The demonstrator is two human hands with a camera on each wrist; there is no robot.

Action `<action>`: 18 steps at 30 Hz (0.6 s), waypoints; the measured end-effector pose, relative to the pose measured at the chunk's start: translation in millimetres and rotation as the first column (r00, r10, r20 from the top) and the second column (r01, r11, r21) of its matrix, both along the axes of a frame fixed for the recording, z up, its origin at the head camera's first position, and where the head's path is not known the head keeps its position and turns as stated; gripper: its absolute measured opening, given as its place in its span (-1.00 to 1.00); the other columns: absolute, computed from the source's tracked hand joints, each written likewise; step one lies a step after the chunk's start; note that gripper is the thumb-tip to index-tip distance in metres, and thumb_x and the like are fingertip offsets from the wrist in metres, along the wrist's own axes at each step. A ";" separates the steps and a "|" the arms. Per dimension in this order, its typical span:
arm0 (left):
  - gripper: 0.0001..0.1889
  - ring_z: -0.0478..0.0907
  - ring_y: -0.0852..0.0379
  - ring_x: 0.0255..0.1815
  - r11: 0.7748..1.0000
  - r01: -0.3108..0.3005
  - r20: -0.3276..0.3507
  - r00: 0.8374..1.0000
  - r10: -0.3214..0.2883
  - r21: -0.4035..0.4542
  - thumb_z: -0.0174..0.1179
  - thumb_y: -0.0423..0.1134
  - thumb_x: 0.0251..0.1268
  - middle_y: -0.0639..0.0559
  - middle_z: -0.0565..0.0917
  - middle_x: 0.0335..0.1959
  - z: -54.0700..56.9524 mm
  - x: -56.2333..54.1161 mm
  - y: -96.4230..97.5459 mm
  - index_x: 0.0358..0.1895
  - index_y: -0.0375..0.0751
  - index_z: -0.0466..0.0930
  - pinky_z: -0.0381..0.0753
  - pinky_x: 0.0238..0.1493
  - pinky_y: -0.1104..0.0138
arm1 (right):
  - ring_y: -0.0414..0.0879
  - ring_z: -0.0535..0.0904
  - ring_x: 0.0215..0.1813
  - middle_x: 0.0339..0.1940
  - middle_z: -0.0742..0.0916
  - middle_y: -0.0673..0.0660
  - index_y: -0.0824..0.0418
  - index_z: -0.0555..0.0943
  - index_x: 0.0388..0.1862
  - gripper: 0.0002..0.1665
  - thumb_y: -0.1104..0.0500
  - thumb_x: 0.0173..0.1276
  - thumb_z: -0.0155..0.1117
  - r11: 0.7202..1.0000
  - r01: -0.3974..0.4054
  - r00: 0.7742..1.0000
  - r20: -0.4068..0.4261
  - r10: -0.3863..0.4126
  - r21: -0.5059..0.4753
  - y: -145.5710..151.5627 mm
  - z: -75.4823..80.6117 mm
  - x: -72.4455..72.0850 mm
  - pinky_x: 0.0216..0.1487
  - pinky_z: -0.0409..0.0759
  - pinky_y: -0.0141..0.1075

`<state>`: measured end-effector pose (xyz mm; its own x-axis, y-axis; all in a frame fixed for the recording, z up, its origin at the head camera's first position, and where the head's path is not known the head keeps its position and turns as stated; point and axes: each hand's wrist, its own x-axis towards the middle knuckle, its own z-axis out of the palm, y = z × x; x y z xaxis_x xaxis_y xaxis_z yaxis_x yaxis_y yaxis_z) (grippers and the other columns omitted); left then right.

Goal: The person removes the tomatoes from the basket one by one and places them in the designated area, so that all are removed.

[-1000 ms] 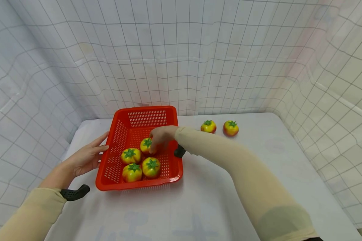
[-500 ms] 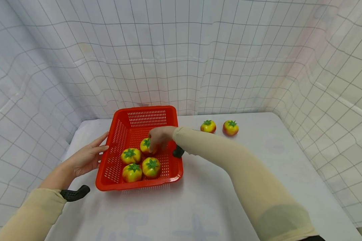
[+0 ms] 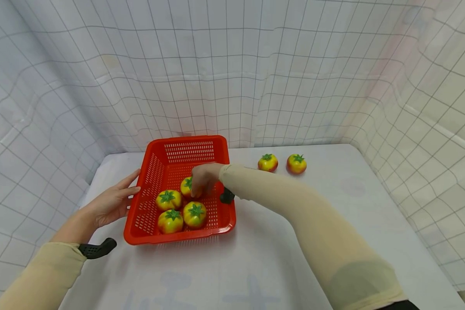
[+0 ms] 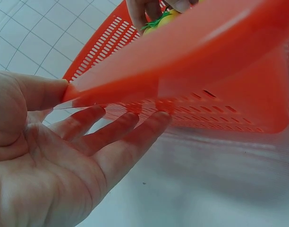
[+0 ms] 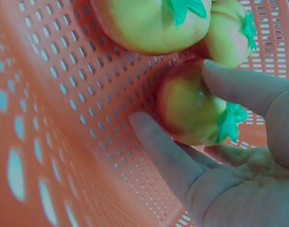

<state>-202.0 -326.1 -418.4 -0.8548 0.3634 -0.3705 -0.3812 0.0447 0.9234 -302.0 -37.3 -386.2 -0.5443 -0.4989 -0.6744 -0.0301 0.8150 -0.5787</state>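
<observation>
A red plastic basket (image 3: pixel 178 237) stands on the table, with several yellow-and-red toy tomatoes in it. My left hand (image 3: pixel 112 204) is at its left side. The thumb touches the rim and nearly straight fingers (image 4: pixel 135 137) lie under it against the outer wall. Inside the basket, my right hand (image 3: pixel 204 177) holds a tomato (image 5: pixel 189 106) resting beside the others. Its thumb is on one side and fingers are partly hidden behind; the index finger stands off the tomato. Close by are the left tomato (image 3: pixel 168 200), front-left tomato (image 3: pixel 170 221) and front-right tomato (image 3: pixel 195 215).
Two more toy tomatoes, a nearer one (image 3: pixel 268 162) and a farther-right one (image 3: pixel 296 164), sit on the white table (image 3: pixel 333 189) right of the basket. White grid-patterned curtains (image 3: pixel 232 77) hang behind and along both sides.
My right hand has shifted very slightly left inside the basket. My left hand and the tomatoes look unchanged.
</observation>
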 end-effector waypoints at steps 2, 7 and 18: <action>-0.22 0.59 0.07 0.17 1.000 -0.001 0.001 1.000 0.001 -0.001 -0.11 -0.08 0.71 -0.30 -0.12 0.63 0.4 0.2 0.7 0.65 0.35 -0.47 0.66 0.11 0.04 | 0.08 0.57 0.15 0.03 0.60 0.15 0.21 0.44 0.20 -0.46 0.25 0.34 0.48 1.000 0.008 1.000 -0.001 -0.008 -0.012 0.3 -2.2 0.7 0.13 0.67 -0.14; -0.22 0.60 0.07 0.16 1.000 -0.004 0.000 1.000 0.004 -0.010 -0.11 -0.07 0.70 -0.31 -0.14 0.64 1.7 0.3 1.9 0.65 0.34 -0.47 0.66 0.11 0.02 | 0.06 0.57 0.13 0.05 0.56 0.16 0.22 0.35 0.37 -0.30 0.30 0.33 0.47 0.997 0.035 0.999 0.007 -0.035 -0.064 0.2 -7.7 1.9 0.12 0.67 -0.12; -0.23 0.57 0.07 0.17 1.000 -0.006 0.008 1.000 0.006 -0.008 -0.12 -0.06 0.70 -0.27 -0.12 0.63 1.2 1.0 1.1 0.65 0.35 -0.47 0.66 0.12 0.04 | 0.02 0.61 0.05 -0.01 0.62 0.15 0.22 0.44 0.19 -0.42 0.27 0.28 0.51 0.994 -0.001 1.000 -0.025 -0.002 -0.109 1.7 -5.2 2.9 0.14 0.66 -0.15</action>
<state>-201.0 -325.0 -417.1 -0.8540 0.3554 -0.3800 -0.3885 0.0503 0.9201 -299.1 -35.6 -391.4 -0.5606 -0.5684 -0.6022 -0.0454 0.7473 -0.6630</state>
